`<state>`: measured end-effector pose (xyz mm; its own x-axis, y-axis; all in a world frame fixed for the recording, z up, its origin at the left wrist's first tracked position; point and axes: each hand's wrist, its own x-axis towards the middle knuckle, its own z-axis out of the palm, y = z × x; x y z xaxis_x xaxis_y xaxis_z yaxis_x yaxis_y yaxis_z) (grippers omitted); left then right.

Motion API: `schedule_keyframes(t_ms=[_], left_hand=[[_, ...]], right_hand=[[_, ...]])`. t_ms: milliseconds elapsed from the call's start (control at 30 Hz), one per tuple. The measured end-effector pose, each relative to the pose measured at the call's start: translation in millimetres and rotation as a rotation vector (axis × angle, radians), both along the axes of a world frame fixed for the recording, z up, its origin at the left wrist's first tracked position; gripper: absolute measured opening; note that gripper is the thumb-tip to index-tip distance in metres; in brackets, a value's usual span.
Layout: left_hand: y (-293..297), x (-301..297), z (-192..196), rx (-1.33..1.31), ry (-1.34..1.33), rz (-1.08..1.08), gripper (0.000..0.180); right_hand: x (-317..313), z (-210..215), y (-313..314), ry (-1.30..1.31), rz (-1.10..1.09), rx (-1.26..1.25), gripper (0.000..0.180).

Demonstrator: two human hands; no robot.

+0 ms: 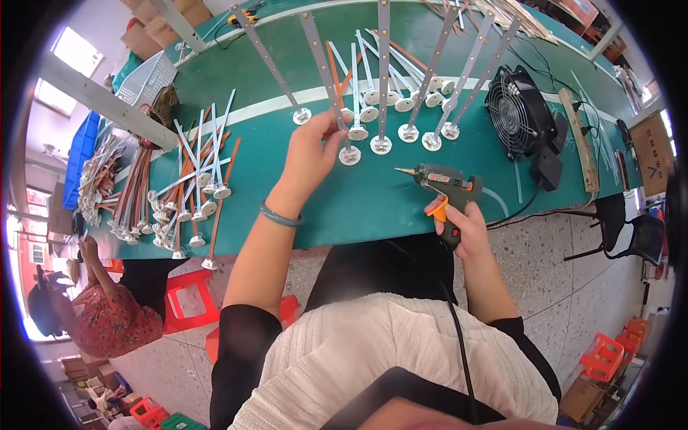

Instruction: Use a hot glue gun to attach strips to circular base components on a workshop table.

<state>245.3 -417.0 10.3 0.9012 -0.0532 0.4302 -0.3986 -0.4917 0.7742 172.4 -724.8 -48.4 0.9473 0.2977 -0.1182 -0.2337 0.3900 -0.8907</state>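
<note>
My right hand (466,228) grips a dark glue gun (443,177) with an orange trigger, its nozzle pointing left over the table. A clear glue stick (494,201) trails from its back. The fingers of my left hand (315,142) pinch the lower part of a grey LED strip (324,64), just above its round white base (349,155). Right of it, another upright LED strip (383,72) stands on a white base (380,145), with several more beside it. One separate LED strip (265,57) stands behind and left of my left hand.
Loose strips with white bases (193,175) lie piled at left. A black fan (517,115) and a power strip (579,143) sit at right on the green table (344,204). A white basket (147,80) is at far left. A co-worker (115,315) sits at left, near a red stool (192,301).
</note>
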Motion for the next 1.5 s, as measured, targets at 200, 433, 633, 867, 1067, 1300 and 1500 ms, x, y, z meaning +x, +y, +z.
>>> schedule_keyframes(t_ms=[200,433,633,867,1067,1300,1500], left_hand=[[2,16,0,0.029,0.007,-0.013,0.024],[9,11,-10,0.086,-0.119,0.043,0.02],[0,12,-18,0.077,-0.162,0.029,0.013],[3,6,-16,0.072,-0.19,0.06,0.011],[-9,19,-25,0.084,-0.153,0.041,0.014],[12,12,-18,0.053,-0.135,0.066,0.016],[3,16,-19,0.026,-0.036,0.026,0.016]], right_hand=[[9,1,3,-0.008,0.011,0.002,0.033],[6,-5,5,0.017,-0.002,-0.072,0.033],[5,-28,-10,-0.082,-0.006,0.008,0.031],[5,-22,-2,-0.051,-0.063,0.0,0.031],[-2,-19,-10,-0.031,-0.13,-0.088,0.03],[4,1,17,-0.078,-0.014,-0.081,0.029],[-3,3,12,-0.086,-0.053,-0.077,0.028]])
